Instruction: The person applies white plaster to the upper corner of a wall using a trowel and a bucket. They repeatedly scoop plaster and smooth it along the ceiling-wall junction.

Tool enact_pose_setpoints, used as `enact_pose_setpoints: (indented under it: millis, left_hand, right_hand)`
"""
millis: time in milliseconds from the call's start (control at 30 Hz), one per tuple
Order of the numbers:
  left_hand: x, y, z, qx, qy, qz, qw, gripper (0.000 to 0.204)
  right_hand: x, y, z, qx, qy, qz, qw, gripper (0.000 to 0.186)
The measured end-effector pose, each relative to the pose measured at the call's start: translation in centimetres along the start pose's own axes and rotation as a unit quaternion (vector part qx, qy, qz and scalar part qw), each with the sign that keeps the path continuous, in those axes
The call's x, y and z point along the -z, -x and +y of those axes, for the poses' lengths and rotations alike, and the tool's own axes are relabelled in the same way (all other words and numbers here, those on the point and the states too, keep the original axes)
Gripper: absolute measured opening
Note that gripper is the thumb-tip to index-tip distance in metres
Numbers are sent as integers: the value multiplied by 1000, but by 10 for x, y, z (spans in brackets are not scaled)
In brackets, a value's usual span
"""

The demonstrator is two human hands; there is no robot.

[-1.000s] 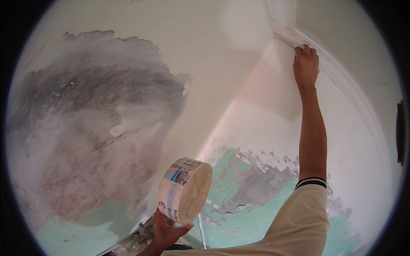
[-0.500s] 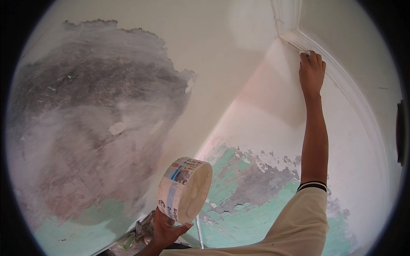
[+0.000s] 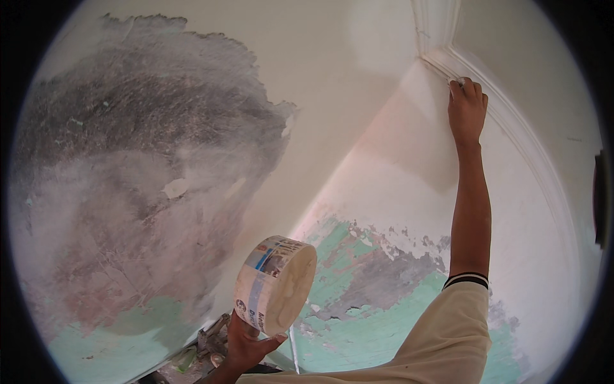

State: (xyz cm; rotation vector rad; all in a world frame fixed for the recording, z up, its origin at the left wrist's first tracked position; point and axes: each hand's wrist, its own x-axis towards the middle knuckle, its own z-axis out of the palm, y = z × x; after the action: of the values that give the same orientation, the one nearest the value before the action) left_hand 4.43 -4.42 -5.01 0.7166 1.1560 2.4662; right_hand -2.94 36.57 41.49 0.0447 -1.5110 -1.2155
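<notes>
Low in the middle, my left hand (image 3: 246,345) grips a round tub (image 3: 275,281) from below. The tub is tilted on its side, wears a printed blue-and-white label, and shows a smooth cream-coloured paste in its mouth. My right arm stretches far up, and my right hand (image 3: 467,109) is closed at the white moulding (image 3: 511,125), just below the corner where the mouldings meet. A small pale bit of something shows between its fingers. Most of it is hidden behind the hand, so its kind does not show.
To the left, a wall (image 3: 320,83) carries a large bare grey patch (image 3: 160,121) with ragged edges. Green paint and flaking grey plaster (image 3: 384,275) mark the lower part of the adjoining wall. Below lies some cluttered debris (image 3: 201,349). A dark object (image 3: 600,198) sits at the far right.
The view has shifted slightly, so the grey wall patch sits a little higher and looks sharper. Both hands stay almost where they were, the right still closed at the moulding.
</notes>
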Motion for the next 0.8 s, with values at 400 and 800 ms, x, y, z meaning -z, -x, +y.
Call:
enact_pose_setpoints:
  millis: [400, 800]
  left_hand:
    - [0, 2, 0, 5, 6, 18, 1000, 89]
    - [-1, 5, -11, 5, 10, 29, 1000, 90]
  right_hand:
    - [3, 1, -6, -38, -39, -3, 998, 15]
    - [2, 21, -18, -48, -38, 18, 998, 14]
